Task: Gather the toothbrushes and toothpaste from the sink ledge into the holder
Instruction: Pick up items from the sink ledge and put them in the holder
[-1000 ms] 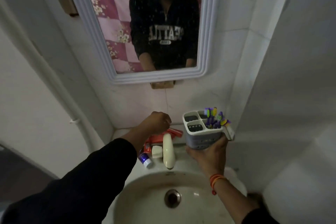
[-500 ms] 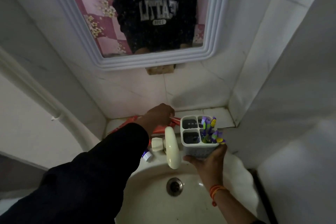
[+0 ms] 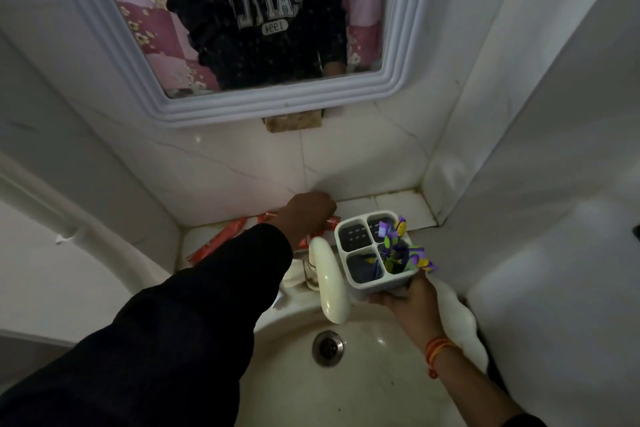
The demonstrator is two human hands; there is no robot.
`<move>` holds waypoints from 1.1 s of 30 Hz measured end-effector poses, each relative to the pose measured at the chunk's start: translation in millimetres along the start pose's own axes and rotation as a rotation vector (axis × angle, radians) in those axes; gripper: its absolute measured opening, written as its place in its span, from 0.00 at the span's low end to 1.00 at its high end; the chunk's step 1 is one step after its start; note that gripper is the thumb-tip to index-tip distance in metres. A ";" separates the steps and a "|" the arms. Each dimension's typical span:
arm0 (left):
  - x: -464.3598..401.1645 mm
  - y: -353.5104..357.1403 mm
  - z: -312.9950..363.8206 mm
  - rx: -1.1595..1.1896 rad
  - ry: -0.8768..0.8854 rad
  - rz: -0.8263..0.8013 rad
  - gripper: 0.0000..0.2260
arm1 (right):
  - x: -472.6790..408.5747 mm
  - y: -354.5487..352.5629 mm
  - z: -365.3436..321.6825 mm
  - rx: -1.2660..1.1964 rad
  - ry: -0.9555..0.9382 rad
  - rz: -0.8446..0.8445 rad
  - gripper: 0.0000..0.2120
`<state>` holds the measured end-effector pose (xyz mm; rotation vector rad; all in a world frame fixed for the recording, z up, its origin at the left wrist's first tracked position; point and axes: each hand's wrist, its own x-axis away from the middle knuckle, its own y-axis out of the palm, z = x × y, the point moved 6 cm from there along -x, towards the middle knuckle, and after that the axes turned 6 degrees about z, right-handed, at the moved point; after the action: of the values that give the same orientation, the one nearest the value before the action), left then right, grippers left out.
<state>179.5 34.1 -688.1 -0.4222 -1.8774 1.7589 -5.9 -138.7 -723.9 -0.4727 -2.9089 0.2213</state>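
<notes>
Four-celled holder [image 3: 360, 282] (right hand [image 3: 410, 302] gripping) carries toothbrushes [image 3: 394, 246].

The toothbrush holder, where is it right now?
The holder sits in the right hand, right of the tap, above the basin's back rim.

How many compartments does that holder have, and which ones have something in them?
4. The holder in the right hand: far-left empty; far-right and near-right hold the toothbrushes; near-left holds something dark, unclear what.
</notes>
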 end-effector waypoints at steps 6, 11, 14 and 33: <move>3.2 -10.6 4.5 0.047 0.048 0.105 0.08 | -8.7 -1.5 4.5 0.060 0.067 0.009 0.16; 14.4 -52.1 16.0 0.254 -0.011 0.257 0.08 | -8.8 -4.0 -2.7 0.086 0.117 -0.053 0.18; 29.3 -86.0 22.9 0.439 -0.027 0.430 0.10 | -13.1 -5.3 -5.5 0.081 0.089 -0.084 0.24; 45.5 -118.1 94.9 0.322 0.022 0.111 0.10 | -15.5 -9.1 -2.4 0.109 0.026 -0.116 0.38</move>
<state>103.4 -30.8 -565.4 -0.4260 -1.5427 2.0760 6.3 -152.1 -722.4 -0.2866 -2.8692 0.3512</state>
